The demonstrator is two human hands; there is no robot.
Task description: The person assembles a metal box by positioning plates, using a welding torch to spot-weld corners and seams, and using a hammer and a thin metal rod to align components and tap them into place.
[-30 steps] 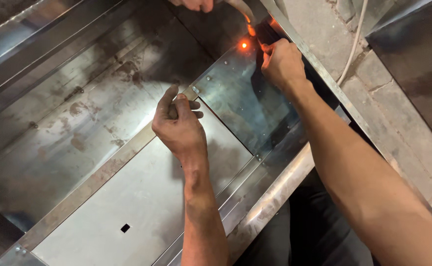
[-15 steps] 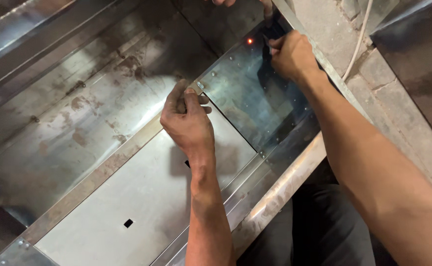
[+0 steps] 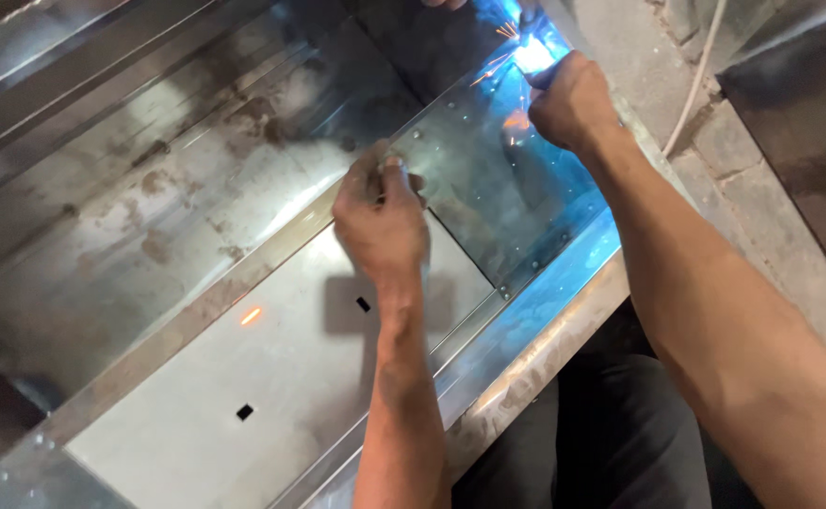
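Beside the right hand (image 3: 573,104), a white-blue welding flash (image 3: 531,55) is glaring and throwing thin orange sparks (image 3: 502,33). Under that hand, the shiny steel panel (image 3: 498,188) is glowing blue, dotted with small pale rivets. Below the left hand (image 3: 380,221), the flat plate (image 3: 271,377) is showing dull pale grey, marked with two small black slots and one orange glint. Left of that hand, the silver-grey sheet metal (image 3: 149,217) is carrying brown, rusty blotches.
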